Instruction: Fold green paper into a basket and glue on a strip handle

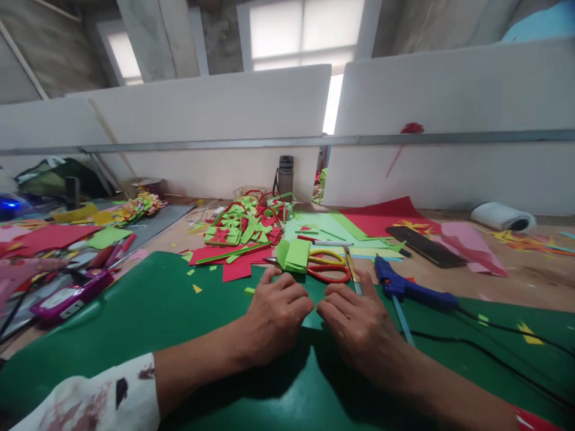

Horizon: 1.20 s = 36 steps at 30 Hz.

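Over the green mat (179, 317), my left hand (279, 312) and my right hand (354, 320) face each other with a small gap between them. The fingers of both are curled in; whatever they pinch, if anything, is hidden behind them. My right thumb or a finger points up. Just beyond the hands lies a folded light-green paper (294, 256). Beside it are scissors with red and yellow handles (332, 279) and a thin gold-coloured tool (351, 267). A blue glue gun (413, 289) rests right of my right hand, near a blue strip (403, 320).
A heap of green and red folded paper pieces (251, 221) stands behind the mat. Farther right are a phone (424, 246), red paper (390, 214) and a white roll (501, 215). A purple power strip (74, 295) lies left; a bottle (286, 176) stands by the white partition.
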Tool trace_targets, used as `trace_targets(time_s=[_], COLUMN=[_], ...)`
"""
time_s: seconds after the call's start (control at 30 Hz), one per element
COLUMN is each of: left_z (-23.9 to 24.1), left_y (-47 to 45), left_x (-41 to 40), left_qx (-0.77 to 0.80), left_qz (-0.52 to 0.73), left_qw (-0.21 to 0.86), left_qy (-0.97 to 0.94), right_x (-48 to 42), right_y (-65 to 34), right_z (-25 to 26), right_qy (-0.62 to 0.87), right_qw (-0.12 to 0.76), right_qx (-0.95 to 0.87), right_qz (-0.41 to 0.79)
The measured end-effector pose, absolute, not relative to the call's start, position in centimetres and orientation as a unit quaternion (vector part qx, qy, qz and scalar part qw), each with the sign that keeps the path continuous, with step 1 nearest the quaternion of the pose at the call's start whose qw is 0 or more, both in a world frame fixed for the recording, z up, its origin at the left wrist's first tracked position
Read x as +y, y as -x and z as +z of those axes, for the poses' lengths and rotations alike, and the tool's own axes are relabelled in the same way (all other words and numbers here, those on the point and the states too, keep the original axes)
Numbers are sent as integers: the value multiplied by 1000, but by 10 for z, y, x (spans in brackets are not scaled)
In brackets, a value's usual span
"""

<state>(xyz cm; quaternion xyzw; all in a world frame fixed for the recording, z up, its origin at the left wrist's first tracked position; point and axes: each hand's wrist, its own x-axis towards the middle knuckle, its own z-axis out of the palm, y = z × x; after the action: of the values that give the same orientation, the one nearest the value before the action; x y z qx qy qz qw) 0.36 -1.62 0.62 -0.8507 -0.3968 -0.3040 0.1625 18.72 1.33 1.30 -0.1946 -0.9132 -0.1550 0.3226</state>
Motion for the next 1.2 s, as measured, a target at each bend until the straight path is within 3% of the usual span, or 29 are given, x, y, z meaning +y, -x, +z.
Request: trace_targets(time_s=[0.47,0.6,0.67,0.83,1.2], left_z=[19,21,16,7,15], left_y=[82,61,37,-2,43], left_x=[-1,-12,-20,-31,-27], left_qx=[-440,-444,-396,-371,-476], left_qz=[-328,-406,-365,-258,-241], left_qw=[173,194,178,273,236], left_qy=[817,775,823,849,812], right_x=[34,32,26,7,29], right_y=[-202,-199,-195,-185,-206], right_z=[15,12,10,7,14], right_qy=[253,260,235,179,220], right_qw=[360,326,320,329,311], right_qx=[-887,-894,-901,-909,-897], right_qz=[-141,-161,-172,-185,-226])
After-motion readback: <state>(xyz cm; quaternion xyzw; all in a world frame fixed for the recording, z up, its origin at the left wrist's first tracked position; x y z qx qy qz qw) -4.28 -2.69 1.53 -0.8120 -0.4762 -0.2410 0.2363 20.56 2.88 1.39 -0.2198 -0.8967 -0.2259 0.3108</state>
